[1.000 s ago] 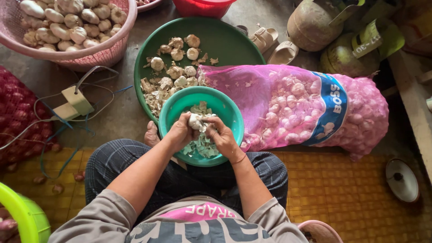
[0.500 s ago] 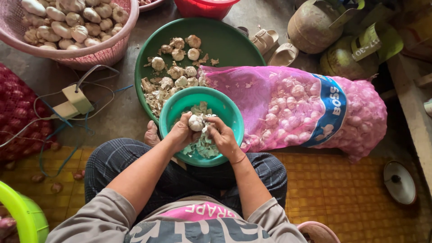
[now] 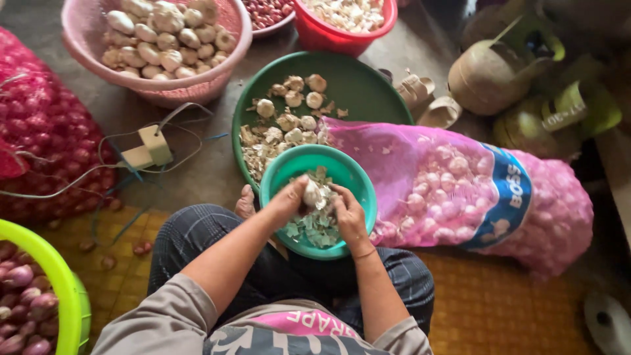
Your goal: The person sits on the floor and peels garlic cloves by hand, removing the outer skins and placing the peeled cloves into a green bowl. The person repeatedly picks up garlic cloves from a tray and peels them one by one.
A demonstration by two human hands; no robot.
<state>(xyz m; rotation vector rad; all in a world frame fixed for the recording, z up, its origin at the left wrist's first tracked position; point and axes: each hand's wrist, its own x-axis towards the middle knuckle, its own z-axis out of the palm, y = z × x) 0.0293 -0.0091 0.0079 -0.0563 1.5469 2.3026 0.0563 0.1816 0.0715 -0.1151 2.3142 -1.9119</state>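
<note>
Both my hands meet over a small teal bowl (image 3: 351, 176) that rests on my lap. My left hand (image 3: 288, 199) and my right hand (image 3: 347, 215) together grip one white garlic bulb (image 3: 313, 192) and pull at it. Loose garlic skins and cloves (image 3: 315, 227) lie in the bowl under my hands. Just beyond it stands a large dark green basin (image 3: 355, 85) with several garlic bulbs (image 3: 290, 112) and scraps of skin.
A pink mesh sack of garlic (image 3: 460, 197) lies to the right. A pink basket of garlic bulbs (image 3: 164, 39) and a red tub (image 3: 345, 26) stand behind. A red net of shallots (image 3: 46, 131), a white adapter with cables (image 3: 148, 148) and a lime tub (image 3: 46, 289) are on the left.
The view has shifted a little. My hands stay over the teal bowl and keep working at the same garlic bulb.
</note>
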